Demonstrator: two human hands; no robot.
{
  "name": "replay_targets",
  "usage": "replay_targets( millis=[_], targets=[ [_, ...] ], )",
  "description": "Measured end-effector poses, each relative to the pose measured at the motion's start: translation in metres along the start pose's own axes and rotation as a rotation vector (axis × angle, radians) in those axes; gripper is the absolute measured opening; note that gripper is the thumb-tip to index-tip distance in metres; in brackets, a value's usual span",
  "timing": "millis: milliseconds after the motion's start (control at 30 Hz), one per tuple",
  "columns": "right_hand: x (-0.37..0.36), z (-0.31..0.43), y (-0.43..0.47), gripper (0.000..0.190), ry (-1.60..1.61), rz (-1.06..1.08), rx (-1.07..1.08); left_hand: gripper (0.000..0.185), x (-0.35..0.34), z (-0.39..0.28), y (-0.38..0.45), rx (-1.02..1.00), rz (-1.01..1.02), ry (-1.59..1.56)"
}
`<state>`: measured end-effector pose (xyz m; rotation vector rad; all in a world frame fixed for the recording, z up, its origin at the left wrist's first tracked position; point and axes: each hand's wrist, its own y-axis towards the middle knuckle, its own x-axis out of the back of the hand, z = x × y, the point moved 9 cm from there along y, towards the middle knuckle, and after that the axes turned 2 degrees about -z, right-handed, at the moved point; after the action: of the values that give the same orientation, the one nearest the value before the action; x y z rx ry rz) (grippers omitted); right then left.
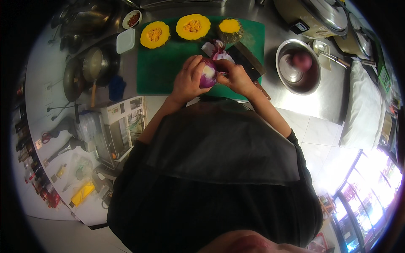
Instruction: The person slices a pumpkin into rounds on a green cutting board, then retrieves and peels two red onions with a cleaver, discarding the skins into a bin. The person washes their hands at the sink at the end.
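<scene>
Over the green cutting board (164,69) my left hand (189,77) grips a red onion (208,76), which shows a pale patch. The fingertips of my right hand (235,76) touch the onion's right side, pinching what looks like its skin. Loose onion peels (218,50) lie just beyond my hands. Beside them a cleaver (245,60) lies on the board, its wooden handle pointing towards me past my right wrist. Two cut pumpkin pieces (155,34) with seeds and a smaller pumpkin piece (230,30) are along the board's far side.
Right of the board stands a steel bowl (280,72) holding a reddish-purple round item (302,61), likely an onion. Utensils (332,57) and large cookers (313,19) are beyond it. A white lidded container (125,41), a small bowl (132,19) and pans (92,61) stand at the left.
</scene>
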<state>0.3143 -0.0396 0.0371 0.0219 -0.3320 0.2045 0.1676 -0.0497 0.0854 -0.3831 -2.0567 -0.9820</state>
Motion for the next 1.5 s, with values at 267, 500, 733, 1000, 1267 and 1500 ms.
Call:
replay_targets(
  millis=[267, 500, 733, 1000, 1267, 1500],
  targets=[
    [0.002, 0.006, -0.003, 0.033, -0.166, -0.134, -0.024, 0.090, -0.003, 0.004, 0.000, 0.061, 0.011, 0.024],
    [0.009, 0.013, -0.004, 0.018, -0.316, -0.281, 0.150, 0.089, -0.006, 0.007, -0.004, 0.139, 0.042, 0.030],
    [0.021, -0.073, 0.002, 0.017, -0.317, -0.297, -0.188, 0.088, -0.005, 0.032, -0.011, 0.372, -0.086, -0.308],
    [-0.014, -0.039, 0.004, 0.047, 0.433, -0.012, -0.136, 0.090, -0.020, 0.052, -0.023, 0.577, -0.058, -0.417],
    [-0.006, -0.014, 0.011, 0.043, 0.050, -0.052, 0.039, 0.086, -0.025, 0.054, -0.025, 0.593, -0.031, -0.429],
    [-0.015, -0.039, 0.007, 0.030, -0.097, 0.019, -0.173, 0.086, -0.031, 0.045, -0.021, 0.442, 0.009, -0.305]
  ],
)
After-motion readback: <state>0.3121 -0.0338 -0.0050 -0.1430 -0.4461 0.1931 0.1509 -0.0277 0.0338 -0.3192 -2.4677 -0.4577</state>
